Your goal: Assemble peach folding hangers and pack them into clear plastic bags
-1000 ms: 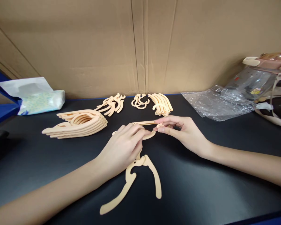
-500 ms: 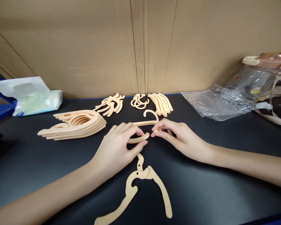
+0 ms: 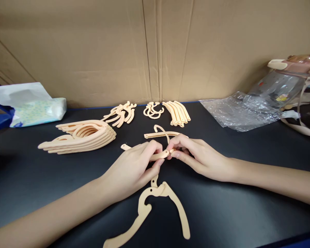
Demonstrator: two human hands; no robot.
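Observation:
My left hand pinches a beige, slightly curved hanger bar with a hole at its right end. My right hand is closed on the lower end of a beige hanger hook, whose curve rises above the fingertips. The hook's base meets the bar's end, partly hidden by my fingers. Another hanger bar lies on the table just behind my hands. In front of them lie joined hanger arms, spread apart, their top partly under my left hand.
Stacked hanger parts lie at the left. Along the back are loose arms, several hooks and a row of bars. A tissue pack stands far left; a clear plastic bag and a bottle are at the right.
My right hand has brought the hook leftward and down to the bar's end. My left hand has shifted slightly right with the bar, so their tips now meet.

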